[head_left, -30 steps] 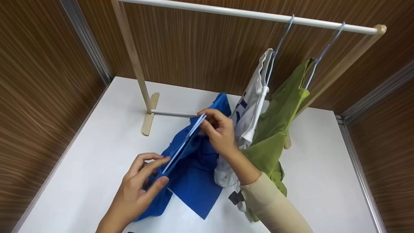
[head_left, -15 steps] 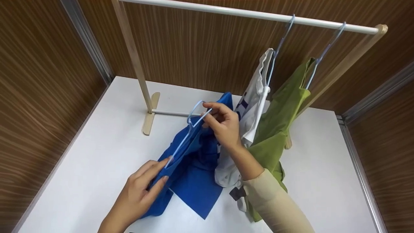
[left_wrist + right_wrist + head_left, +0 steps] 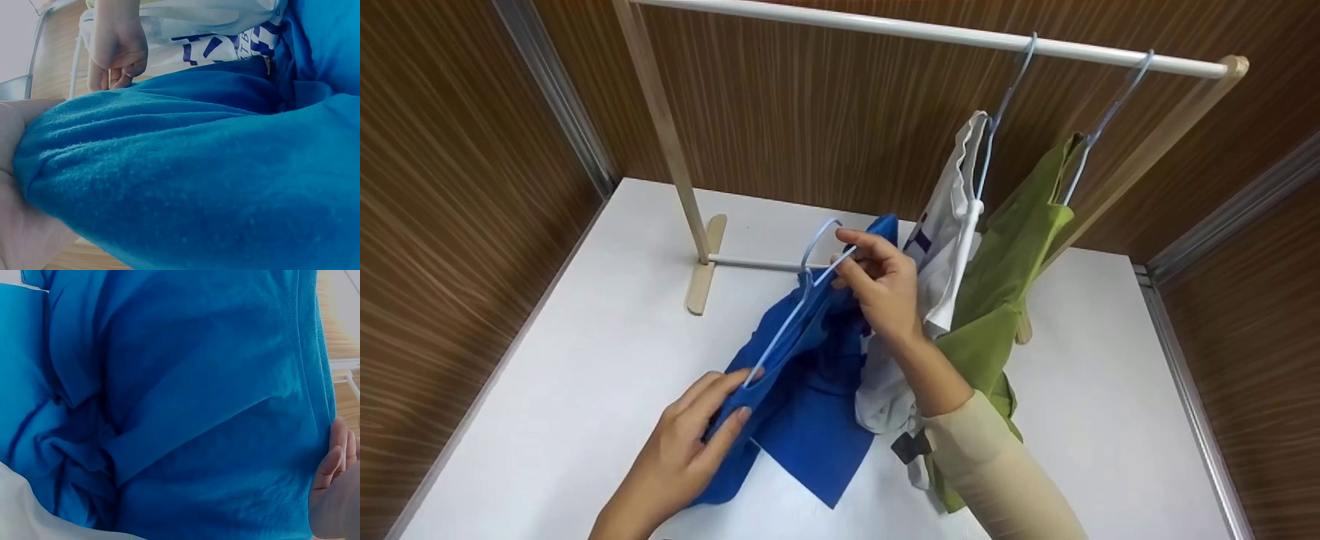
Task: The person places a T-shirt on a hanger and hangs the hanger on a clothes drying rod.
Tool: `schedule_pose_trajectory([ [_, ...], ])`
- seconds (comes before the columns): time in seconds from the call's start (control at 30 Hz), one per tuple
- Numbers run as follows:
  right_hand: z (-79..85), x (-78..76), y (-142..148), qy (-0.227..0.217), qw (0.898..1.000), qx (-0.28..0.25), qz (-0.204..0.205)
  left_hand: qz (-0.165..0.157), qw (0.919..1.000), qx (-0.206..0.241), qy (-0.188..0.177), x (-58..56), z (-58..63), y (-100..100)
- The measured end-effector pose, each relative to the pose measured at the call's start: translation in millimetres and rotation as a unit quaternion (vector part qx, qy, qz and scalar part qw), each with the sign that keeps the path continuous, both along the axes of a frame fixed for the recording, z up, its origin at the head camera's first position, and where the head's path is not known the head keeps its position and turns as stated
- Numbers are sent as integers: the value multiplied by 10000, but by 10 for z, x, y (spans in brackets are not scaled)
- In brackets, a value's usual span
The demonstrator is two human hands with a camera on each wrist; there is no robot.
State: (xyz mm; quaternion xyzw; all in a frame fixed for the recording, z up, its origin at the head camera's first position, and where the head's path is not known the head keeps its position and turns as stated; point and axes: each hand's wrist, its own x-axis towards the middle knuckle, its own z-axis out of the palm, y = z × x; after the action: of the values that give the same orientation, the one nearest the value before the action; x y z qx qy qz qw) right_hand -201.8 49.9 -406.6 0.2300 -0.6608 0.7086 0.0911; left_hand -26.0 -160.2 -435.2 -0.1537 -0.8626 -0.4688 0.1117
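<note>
In the head view my left hand [image 3: 686,435] holds the near edge of a blue T-shirt [image 3: 814,435], thumb outside, fingers over one end of a light-blue wire hanger [image 3: 780,337]. Thumb and fingers of my right hand [image 3: 883,285] pinch the hanger's other arm near the shirt's far side. The hanger's hook rises between the hands, and its lower part is hidden inside the shirt opening. In the left wrist view the blue cloth [image 3: 197,169] bulges beside the left palm [image 3: 28,225]. The right wrist view shows right fingers [image 3: 334,458] at the shirt's hemmed edge.
A rack with a white rail [image 3: 825,22] and wooden posts stands at the back. From its right part hang a white printed garment [image 3: 952,217] and an olive-green garment [image 3: 1012,255], close beside the right forearm. Wood-grain panels [image 3: 450,225] wall in the white table [image 3: 547,390].
The hanger has turned, so its hook now stands up above the shirt. My right hand has shifted slightly up and right, still pinching the hanger; the left fingers have settled on the shirt edge.
</note>
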Motion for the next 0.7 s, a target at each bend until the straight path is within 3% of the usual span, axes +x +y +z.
schedule_pose_trajectory([
  [0.17,2,38,-1,-171,9998,-39,-10,40,9998,-121,-183,3,31,23],
  [0.27,6,74,-22,-194,9997,-117,33,116,9995,-274,-87,-19,58,45],
  [0.6,-2,142,-52,-3,9985,-9,555,179,9946,380,945,-93,150,177],
  [0.7,-29,119,-19,-55,9982,-25,604,293,9927,542,1035,-82,234,211],
])
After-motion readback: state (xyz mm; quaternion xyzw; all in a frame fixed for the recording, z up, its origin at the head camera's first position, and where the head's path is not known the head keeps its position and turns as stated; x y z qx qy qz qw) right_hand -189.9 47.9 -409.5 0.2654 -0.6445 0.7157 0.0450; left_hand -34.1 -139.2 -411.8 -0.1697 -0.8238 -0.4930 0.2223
